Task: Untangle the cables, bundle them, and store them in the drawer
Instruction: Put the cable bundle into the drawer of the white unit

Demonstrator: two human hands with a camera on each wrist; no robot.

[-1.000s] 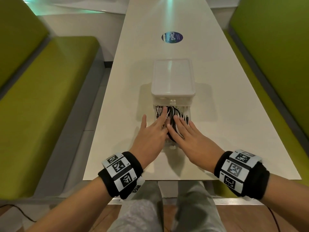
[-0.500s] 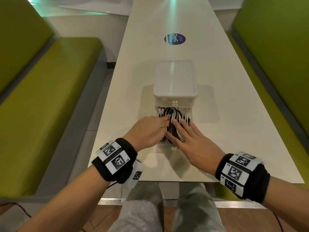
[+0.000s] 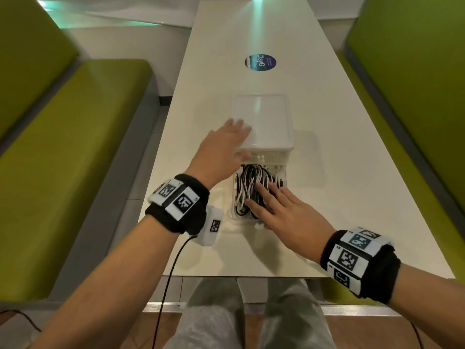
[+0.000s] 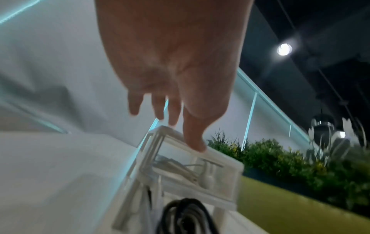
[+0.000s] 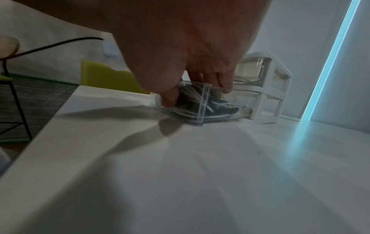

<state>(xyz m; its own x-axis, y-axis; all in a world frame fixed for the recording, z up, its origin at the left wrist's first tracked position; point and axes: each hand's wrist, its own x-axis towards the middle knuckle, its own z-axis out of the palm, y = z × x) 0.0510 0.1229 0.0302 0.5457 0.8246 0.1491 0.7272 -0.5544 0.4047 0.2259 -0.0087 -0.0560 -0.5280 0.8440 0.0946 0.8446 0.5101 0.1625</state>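
A small white drawer unit (image 3: 264, 122) stands mid-table with its clear lower drawer (image 3: 232, 197) pulled out toward me. Black and white cables (image 3: 251, 182) lie coiled inside the drawer. My right hand (image 3: 274, 205) lies flat on the cables, fingers straight and pressing down; in the right wrist view its fingers (image 5: 170, 98) reach over the drawer's (image 5: 202, 107) front rim. My left hand (image 3: 226, 144) is raised at the unit's near-left top corner, fingers spread and blurred, its fingertips (image 4: 197, 144) touching the unit's (image 4: 200, 174) top edge. A second cable shows in the upper drawer.
The long white table (image 3: 339, 172) carries a round blue sticker (image 3: 260, 62) beyond the unit. Green benches (image 3: 63, 159) flank both sides. A black wire (image 3: 171, 273) hangs from my left wristband over the table's near edge.
My left hand left the cables in the drawer and rose forward to the top-left corner of the drawer unit. My right hand stayed pressed on the cables.
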